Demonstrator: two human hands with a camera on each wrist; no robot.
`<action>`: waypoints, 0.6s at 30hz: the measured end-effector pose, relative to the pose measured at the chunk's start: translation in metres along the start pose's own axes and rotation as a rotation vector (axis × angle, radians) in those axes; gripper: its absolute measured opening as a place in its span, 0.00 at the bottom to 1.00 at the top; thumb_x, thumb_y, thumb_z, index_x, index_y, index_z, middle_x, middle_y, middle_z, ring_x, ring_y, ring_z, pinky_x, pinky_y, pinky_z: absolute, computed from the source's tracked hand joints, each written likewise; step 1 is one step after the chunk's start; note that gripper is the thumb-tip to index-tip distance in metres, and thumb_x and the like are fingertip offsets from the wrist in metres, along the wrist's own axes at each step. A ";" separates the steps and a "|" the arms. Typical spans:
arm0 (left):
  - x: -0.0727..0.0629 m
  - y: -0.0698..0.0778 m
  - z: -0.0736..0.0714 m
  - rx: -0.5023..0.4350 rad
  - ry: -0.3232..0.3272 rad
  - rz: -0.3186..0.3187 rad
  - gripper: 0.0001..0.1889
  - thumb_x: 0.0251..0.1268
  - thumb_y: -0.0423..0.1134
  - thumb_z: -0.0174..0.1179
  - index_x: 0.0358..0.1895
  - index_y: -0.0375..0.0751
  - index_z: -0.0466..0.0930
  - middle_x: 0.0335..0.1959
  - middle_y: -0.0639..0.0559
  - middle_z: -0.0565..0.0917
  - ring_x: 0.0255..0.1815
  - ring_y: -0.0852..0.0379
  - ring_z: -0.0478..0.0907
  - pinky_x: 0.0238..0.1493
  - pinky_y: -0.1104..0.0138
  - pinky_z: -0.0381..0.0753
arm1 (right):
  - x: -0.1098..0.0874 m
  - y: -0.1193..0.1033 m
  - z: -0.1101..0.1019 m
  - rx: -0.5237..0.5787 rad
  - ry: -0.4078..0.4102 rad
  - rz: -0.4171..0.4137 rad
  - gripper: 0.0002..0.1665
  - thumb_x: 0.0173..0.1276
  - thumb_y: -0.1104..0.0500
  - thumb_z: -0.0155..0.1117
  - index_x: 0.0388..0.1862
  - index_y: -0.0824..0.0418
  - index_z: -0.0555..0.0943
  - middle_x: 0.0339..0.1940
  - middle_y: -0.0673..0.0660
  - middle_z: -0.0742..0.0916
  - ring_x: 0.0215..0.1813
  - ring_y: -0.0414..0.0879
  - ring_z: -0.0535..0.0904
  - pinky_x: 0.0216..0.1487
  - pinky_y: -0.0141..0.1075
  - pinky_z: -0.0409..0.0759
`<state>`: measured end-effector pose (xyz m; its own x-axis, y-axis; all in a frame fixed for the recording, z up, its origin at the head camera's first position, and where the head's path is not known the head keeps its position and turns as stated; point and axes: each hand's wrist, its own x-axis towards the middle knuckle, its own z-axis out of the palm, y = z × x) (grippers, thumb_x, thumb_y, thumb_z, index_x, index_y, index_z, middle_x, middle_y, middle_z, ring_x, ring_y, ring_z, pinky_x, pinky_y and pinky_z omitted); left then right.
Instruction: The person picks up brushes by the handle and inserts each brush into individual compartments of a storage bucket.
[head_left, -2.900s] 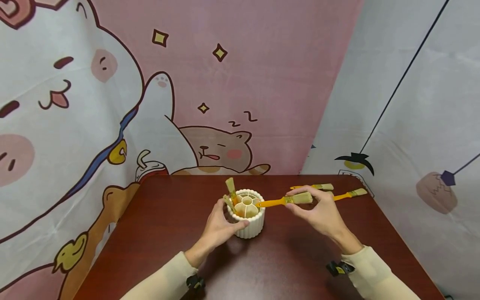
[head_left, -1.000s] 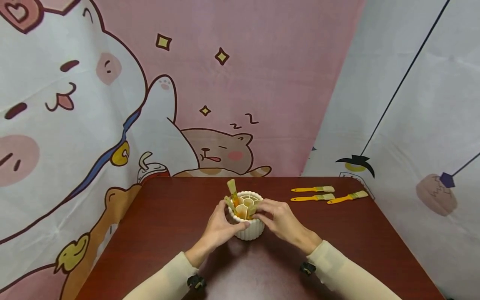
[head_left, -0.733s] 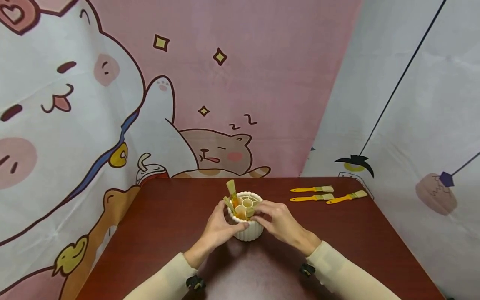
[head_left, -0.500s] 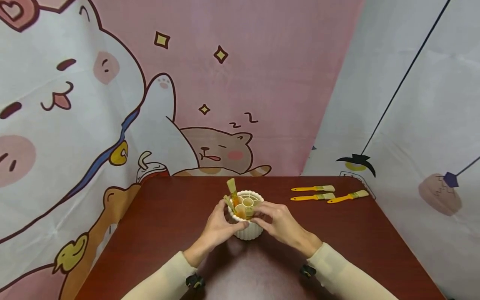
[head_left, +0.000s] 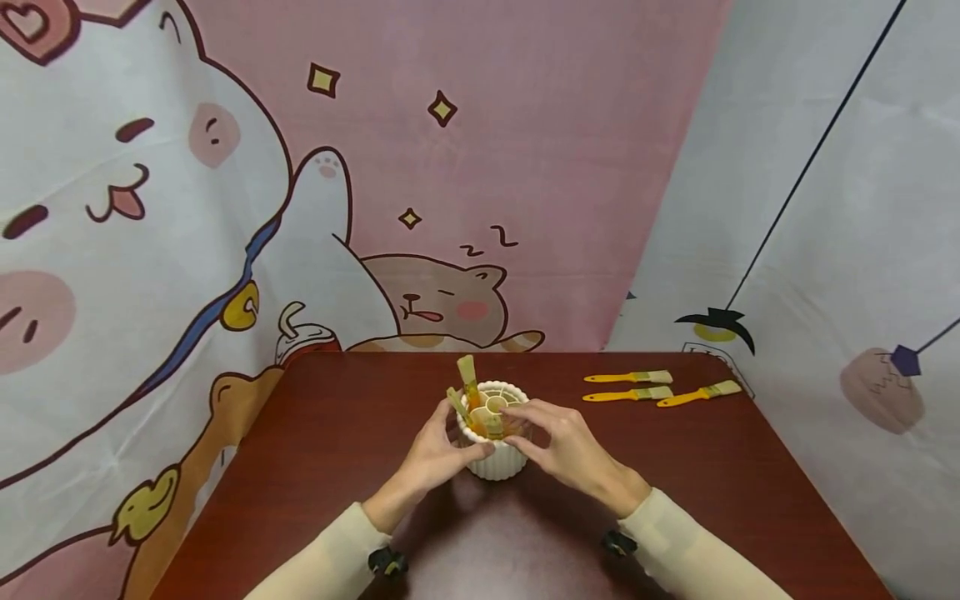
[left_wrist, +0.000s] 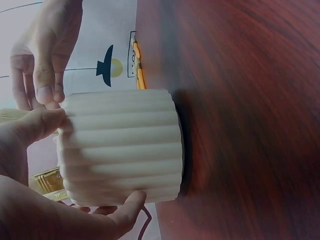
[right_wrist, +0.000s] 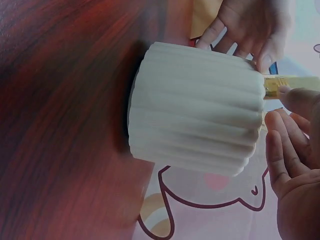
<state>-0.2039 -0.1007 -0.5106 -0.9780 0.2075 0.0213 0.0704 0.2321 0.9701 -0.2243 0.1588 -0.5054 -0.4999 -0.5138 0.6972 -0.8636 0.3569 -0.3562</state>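
Against a cartoon-cat backdrop (head_left: 187, 225), your left hand (head_left: 435, 450) grips the ribbed white brush holder (head_left: 497, 465), fingers along its left side, thumb at the front. The holder stands upright on the dark red desk (head_left: 345, 433), about midway between its left and right edges. Two paintbrushes (head_left: 467, 368) jut from its left side; a third paintbrush (head_left: 492, 427) sits at the front. Your right hand (head_left: 566, 442) hovers at the right rim, thumb and fingers parted beside that brush; whether they touch it cannot be told. Three yellow-handled paintbrushes (head_left: 622, 396) lie near the desk's far right corner.
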 end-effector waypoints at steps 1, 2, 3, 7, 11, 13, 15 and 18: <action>0.001 -0.001 0.000 -0.010 -0.007 0.003 0.52 0.68 0.38 0.84 0.90 0.37 0.62 0.83 0.33 0.79 0.83 0.30 0.80 0.81 0.39 0.84 | 0.000 0.000 -0.001 -0.001 0.006 -0.006 0.29 0.64 0.71 0.90 0.65 0.65 0.92 0.50 0.56 0.96 0.42 0.45 0.94 0.47 0.28 0.92; 0.001 -0.002 -0.001 -0.016 -0.012 0.005 0.52 0.68 0.38 0.84 0.90 0.36 0.63 0.83 0.32 0.79 0.83 0.30 0.80 0.81 0.38 0.84 | 0.000 0.001 -0.002 -0.004 0.010 -0.012 0.29 0.64 0.71 0.90 0.64 0.65 0.92 0.50 0.57 0.96 0.43 0.45 0.94 0.48 0.27 0.91; 0.002 -0.002 -0.001 -0.025 -0.016 0.005 0.51 0.69 0.38 0.84 0.90 0.36 0.63 0.83 0.33 0.79 0.83 0.30 0.80 0.81 0.38 0.83 | 0.000 0.001 -0.004 -0.005 0.009 -0.012 0.29 0.64 0.71 0.90 0.64 0.65 0.92 0.50 0.56 0.96 0.43 0.45 0.95 0.49 0.26 0.91; 0.005 -0.004 -0.002 -0.045 -0.036 0.011 0.50 0.70 0.36 0.83 0.90 0.37 0.63 0.84 0.32 0.78 0.84 0.29 0.79 0.82 0.36 0.82 | -0.002 0.004 -0.010 -0.011 0.013 -0.025 0.29 0.63 0.73 0.90 0.64 0.65 0.92 0.48 0.55 0.96 0.44 0.45 0.95 0.51 0.26 0.91; 0.007 -0.005 -0.003 -0.053 -0.058 0.011 0.52 0.72 0.35 0.81 0.93 0.38 0.59 0.88 0.30 0.74 0.87 0.26 0.75 0.84 0.35 0.78 | -0.006 0.008 -0.018 -0.029 0.016 -0.011 0.28 0.64 0.73 0.89 0.62 0.63 0.93 0.49 0.54 0.96 0.45 0.45 0.95 0.52 0.31 0.92; 0.007 -0.005 -0.004 -0.048 -0.060 0.004 0.53 0.72 0.34 0.80 0.95 0.38 0.57 0.89 0.30 0.72 0.88 0.25 0.73 0.84 0.34 0.78 | -0.008 0.010 -0.023 -0.047 0.010 0.021 0.26 0.65 0.72 0.89 0.61 0.62 0.94 0.51 0.54 0.96 0.47 0.45 0.95 0.53 0.34 0.93; 0.007 -0.005 -0.005 -0.049 -0.060 -0.008 0.54 0.73 0.33 0.78 0.96 0.38 0.55 0.90 0.30 0.72 0.88 0.25 0.73 0.83 0.38 0.80 | -0.011 0.014 -0.028 -0.069 0.013 0.040 0.25 0.65 0.72 0.88 0.60 0.61 0.94 0.52 0.53 0.97 0.48 0.45 0.95 0.54 0.38 0.93; 0.006 -0.006 -0.008 -0.036 -0.061 -0.008 0.51 0.73 0.32 0.76 0.95 0.37 0.58 0.89 0.30 0.73 0.86 0.26 0.75 0.81 0.41 0.83 | -0.017 0.020 -0.035 -0.100 0.014 0.070 0.24 0.65 0.72 0.88 0.59 0.60 0.94 0.53 0.52 0.96 0.49 0.45 0.95 0.52 0.41 0.94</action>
<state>-0.2118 -0.1081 -0.5149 -0.9647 0.2632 0.0002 0.0548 0.2002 0.9782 -0.2305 0.2020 -0.5021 -0.5573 -0.4742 0.6815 -0.8153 0.4678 -0.3412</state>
